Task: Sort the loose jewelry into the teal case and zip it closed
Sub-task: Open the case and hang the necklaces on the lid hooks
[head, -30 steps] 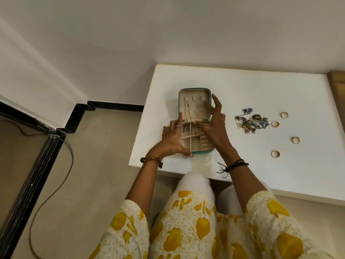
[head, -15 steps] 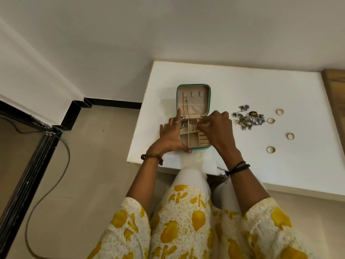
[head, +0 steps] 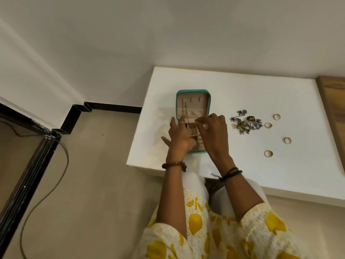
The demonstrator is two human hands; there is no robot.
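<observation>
Currently, case: the teal case lies open near the left edge of the white table, lid half toward the far edge, compartment half toward the near edge.
Left hand: the left hand rests flat on the case's left side, fingers straight and spread.
Right hand: the right hand hovers over the compartments, thumb and fingertips pinched together; whatever they pinch is too small to make out.
Loose jewelry: a tangled jewelry pile sits right of the case, apart from it.
Rings: four gold rings lie scattered further toward the right edge.
</observation>
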